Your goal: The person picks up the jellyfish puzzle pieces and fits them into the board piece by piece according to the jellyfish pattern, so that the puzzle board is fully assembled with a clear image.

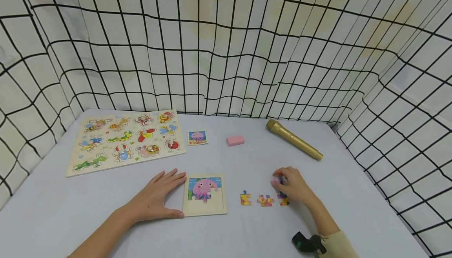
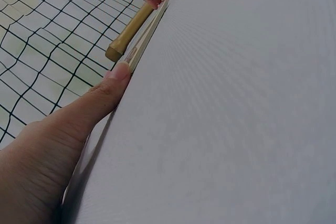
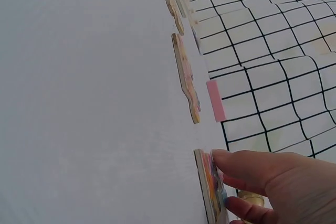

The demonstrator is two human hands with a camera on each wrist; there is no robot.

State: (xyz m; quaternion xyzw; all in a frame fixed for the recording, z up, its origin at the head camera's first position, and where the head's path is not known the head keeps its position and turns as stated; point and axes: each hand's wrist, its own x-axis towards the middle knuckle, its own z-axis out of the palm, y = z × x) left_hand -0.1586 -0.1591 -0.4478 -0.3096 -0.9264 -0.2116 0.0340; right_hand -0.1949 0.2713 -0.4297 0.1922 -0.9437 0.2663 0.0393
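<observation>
A wooden jigsaw tray (image 1: 222, 207) holds a partly filled pink jellyfish picture. My left hand (image 1: 159, 197), fingers spread and straight, touches the tray's left edge with thumb and fingertips. Right of the tray, my right hand (image 1: 294, 185) pinches a pink and blue jigsaw piece (image 1: 275, 181), partly covered by the fingers. Below that hand lies a yellow and purple piece (image 1: 283, 200), partly hidden. Two more loose pieces, a left one (image 1: 245, 199) and a middle one (image 1: 265, 201), lie between it and the tray. In the right wrist view, thumb and fingers (image 3: 252, 169) are just above a piece's edge.
A large insect peg board (image 1: 127, 162) lies at the back left. Beyond the tray are a small jellyfish picture card (image 1: 197, 137), a pink eraser-like block (image 1: 235, 140) and a gold microphone (image 1: 294, 139). Black netting (image 1: 226, 50) encloses the white table.
</observation>
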